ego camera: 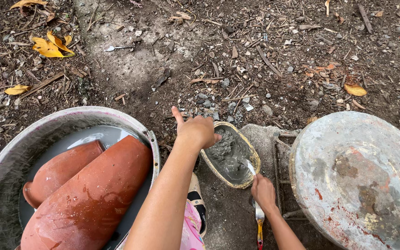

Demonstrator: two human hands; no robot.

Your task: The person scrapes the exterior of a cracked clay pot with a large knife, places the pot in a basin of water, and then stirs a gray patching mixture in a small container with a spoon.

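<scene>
On bare dirt, left hand [197,131] grips mortar bowl [230,155], right hand [263,192] clasps brush [257,203].

On the ground [237,55], a basin [5,153] sits at the near left with two clay pots [93,190] lying in its water. Just right of it stands a small oval bowl [246,183] holding wet mortar [228,155]. A round slab [362,176] lies at the near right, with a wire frame [283,185] between it and the bowl. A spoon [116,47] lies far behind the basin.
</scene>
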